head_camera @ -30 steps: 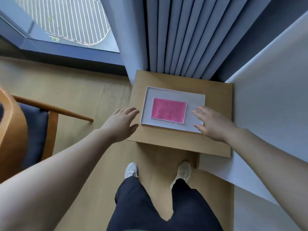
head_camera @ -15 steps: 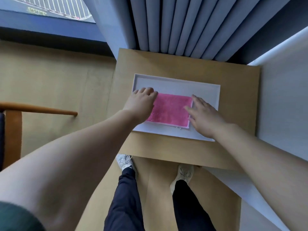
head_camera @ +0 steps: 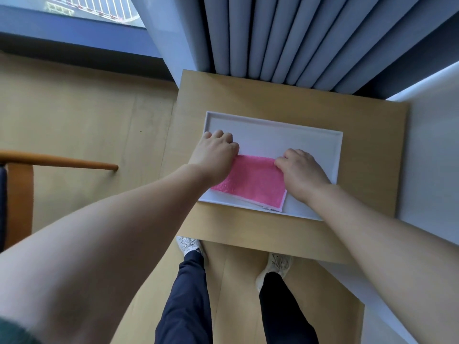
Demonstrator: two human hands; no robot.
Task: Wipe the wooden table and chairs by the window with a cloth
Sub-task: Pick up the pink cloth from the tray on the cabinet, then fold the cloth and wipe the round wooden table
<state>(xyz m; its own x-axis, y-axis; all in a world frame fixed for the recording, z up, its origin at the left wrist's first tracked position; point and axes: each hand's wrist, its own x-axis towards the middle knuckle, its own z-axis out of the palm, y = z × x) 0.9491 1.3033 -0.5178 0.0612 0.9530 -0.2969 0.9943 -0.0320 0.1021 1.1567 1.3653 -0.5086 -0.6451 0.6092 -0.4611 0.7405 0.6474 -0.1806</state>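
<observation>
A pink cloth (head_camera: 252,182) lies folded flat in a white tray (head_camera: 273,135) on a small wooden table (head_camera: 360,155). My left hand (head_camera: 214,152) has curled fingers at the cloth's far left corner and pinches it. My right hand (head_camera: 301,170) has curled fingers on the far right corner and pinches it too. Both hands cover the cloth's far corners. A wooden chair (head_camera: 22,189) with a dark cushion stands at the left edge, only its arm and frame showing.
Grey curtains (head_camera: 285,38) hang right behind the table. A window (head_camera: 82,6) is at the top left above a dark sill. A white wall or panel (head_camera: 434,145) borders the table's right side. My feet stand on the wood floor (head_camera: 82,125) before the table.
Both hands moved from the tray's sides onto the cloth, then curled their fingers on its far corners. The view moved closer to the table.
</observation>
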